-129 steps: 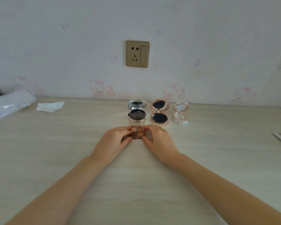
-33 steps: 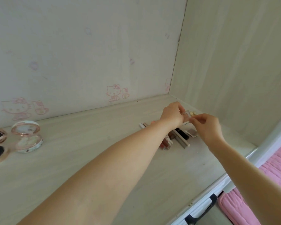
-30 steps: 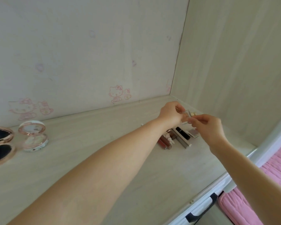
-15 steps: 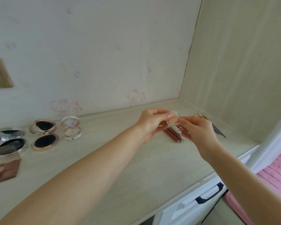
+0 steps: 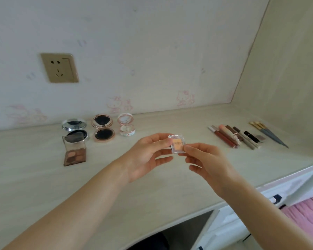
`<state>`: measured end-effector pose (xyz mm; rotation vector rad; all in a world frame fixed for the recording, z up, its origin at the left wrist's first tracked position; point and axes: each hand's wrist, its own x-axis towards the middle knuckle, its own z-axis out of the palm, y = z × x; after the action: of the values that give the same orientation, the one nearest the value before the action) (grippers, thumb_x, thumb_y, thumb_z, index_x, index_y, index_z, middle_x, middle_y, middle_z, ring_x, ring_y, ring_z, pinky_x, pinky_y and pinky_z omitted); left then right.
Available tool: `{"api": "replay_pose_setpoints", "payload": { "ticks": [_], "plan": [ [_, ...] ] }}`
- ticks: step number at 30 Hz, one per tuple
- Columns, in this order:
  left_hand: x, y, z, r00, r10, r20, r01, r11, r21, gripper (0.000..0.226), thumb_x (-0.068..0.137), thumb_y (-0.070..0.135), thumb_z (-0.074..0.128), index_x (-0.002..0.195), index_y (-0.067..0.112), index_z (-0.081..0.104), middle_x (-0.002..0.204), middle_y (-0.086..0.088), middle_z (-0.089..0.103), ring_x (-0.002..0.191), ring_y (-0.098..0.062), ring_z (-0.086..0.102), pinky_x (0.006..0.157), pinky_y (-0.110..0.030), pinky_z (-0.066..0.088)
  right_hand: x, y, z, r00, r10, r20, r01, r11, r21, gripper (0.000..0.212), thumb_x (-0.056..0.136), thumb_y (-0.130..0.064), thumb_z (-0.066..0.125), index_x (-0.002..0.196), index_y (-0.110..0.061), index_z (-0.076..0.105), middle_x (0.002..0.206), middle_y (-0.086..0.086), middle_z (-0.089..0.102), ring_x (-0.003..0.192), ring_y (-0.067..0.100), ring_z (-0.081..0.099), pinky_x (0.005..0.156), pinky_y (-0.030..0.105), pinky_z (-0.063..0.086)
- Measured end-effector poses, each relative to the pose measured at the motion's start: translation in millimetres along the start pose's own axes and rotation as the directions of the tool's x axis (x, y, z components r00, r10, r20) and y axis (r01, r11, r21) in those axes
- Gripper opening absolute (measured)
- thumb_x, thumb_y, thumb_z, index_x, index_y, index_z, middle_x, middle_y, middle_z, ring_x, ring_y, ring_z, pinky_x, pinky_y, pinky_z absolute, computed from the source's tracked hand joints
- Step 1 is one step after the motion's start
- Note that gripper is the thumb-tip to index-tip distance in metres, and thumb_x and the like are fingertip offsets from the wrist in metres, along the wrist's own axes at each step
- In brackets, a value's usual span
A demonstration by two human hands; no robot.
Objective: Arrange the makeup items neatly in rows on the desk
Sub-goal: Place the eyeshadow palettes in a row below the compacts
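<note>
Both our hands [image 5: 177, 157] pinch the small clear eyeshadow case [image 5: 177, 146]; the brown eyeshadow palette [image 5: 74, 155] lies leftward, nearer our left.

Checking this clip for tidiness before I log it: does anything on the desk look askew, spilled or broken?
Nothing spilled or visibly damaged. The brown eyeshadow palette sits slightly skewed, its clear lid overlapping the silver compact. The lip products and pencils lie close together on the right, unevenly aligned. Both hands, left hand and right hand, hold the small clear eyeshadow case above the desk.

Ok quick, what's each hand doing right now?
Left hand: pinching the small clear eyeshadow case.
Right hand: pinching the same case.
</note>
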<state>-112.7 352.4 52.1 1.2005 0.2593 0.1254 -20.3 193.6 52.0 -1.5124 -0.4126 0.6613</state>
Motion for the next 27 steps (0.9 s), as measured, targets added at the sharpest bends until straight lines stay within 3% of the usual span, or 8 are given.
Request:
{"api": "replay_pose_setpoints", "payload": {
  "ticks": [8,11,13,15,18,22,27],
  "plan": [
    [-47,-15,-56,1.0,0.001,-0.011,-0.002,1.0,-0.025,0.041,0.089,0.029,0.06,0.123,0.005,0.062,0.127,-0.011,0.063,0.114,-0.021,0.059,0.102,-0.036,0.043,-9,21,61,0.986,0.074,0.151,-0.082,0.995,0.048,0.016,0.09,-0.015,0.064,0.095,-0.003,0.074,0.084,0.01,0.073,0.071,0.014,0.061,0.067,0.025,0.051],
    [-57,-20,-71,0.999,0.019,-0.032,-0.022,0.997,-0.079,0.042,0.09,0.027,0.059,0.122,0.0,0.061,0.127,-0.015,0.062,0.118,-0.028,0.059,0.105,-0.038,0.044,-10,23,79,0.988,0.037,0.149,-0.024,0.996,-0.085,0.014,0.09,-0.016,0.064,0.091,-0.007,0.075,0.081,0.009,0.074,0.07,0.014,0.064,0.069,0.026,0.056],
    [-61,-24,-76,0.997,0.017,-0.074,-0.028,0.989,-0.143,0.041,0.091,0.024,0.058,0.122,-0.003,0.06,0.125,-0.017,0.062,0.118,-0.03,0.059,0.103,-0.038,0.046,-10,26,88,0.993,-0.055,0.105,0.083,0.955,-0.284,0.012,0.089,-0.02,0.065,0.085,-0.014,0.074,0.077,0.001,0.074,0.069,0.012,0.065,0.071,0.028,0.058],
    [-63,-26,-80,0.991,0.003,-0.132,-0.039,0.961,-0.272,0.042,0.089,0.021,0.055,0.121,-0.006,0.059,0.125,-0.021,0.062,0.114,-0.031,0.061,0.098,-0.037,0.05,-10,29,93,0.971,-0.224,0.081,0.231,0.802,-0.551,0.012,0.087,-0.031,0.066,0.086,-0.021,0.072,0.076,-0.01,0.072,0.07,0.005,0.064,0.071,0.024,0.055],
    [-65,-27,-87,0.981,-0.006,-0.193,-0.075,0.91,-0.409,0.042,0.086,0.018,0.055,0.118,-0.009,0.058,0.122,-0.025,0.061,0.106,-0.031,0.066,0.092,-0.036,0.053,-7,32,95,0.878,-0.446,0.174,0.403,0.492,-0.772,0.03,0.087,-0.041,0.063,0.113,-0.025,0.061,0.099,-0.018,0.062,0.084,0.002,0.058,0.074,0.02,0.048],
    [-67,-27,-86,0.984,-0.013,-0.177,-0.055,0.926,-0.374,0.045,0.086,0.02,0.056,0.119,-0.011,0.058,0.12,-0.027,0.062,0.105,-0.032,0.065,0.091,-0.036,0.054,1,29,97,0.761,-0.504,0.408,0.592,0.282,-0.755,0.06,0.087,-0.046,0.062,0.139,-0.024,0.042,0.13,-0.01,0.045,0.115,0.011,0.046,0.09,0.025,0.045],
    [-69,-27,-86,0.987,-0.005,-0.161,-0.055,0.931,-0.36,0.043,0.085,0.02,0.057,0.113,-0.013,0.061,0.116,-0.028,0.063,0.102,-0.033,0.065,0.09,-0.038,0.055,8,26,102,0.68,-0.527,0.509,0.673,0.176,-0.718,0.053,0.083,-0.046,0.063,0.129,-0.02,0.053,0.124,-0.007,0.053,0.113,0.016,0.05,0.09,0.027,0.047]
  ]
}}
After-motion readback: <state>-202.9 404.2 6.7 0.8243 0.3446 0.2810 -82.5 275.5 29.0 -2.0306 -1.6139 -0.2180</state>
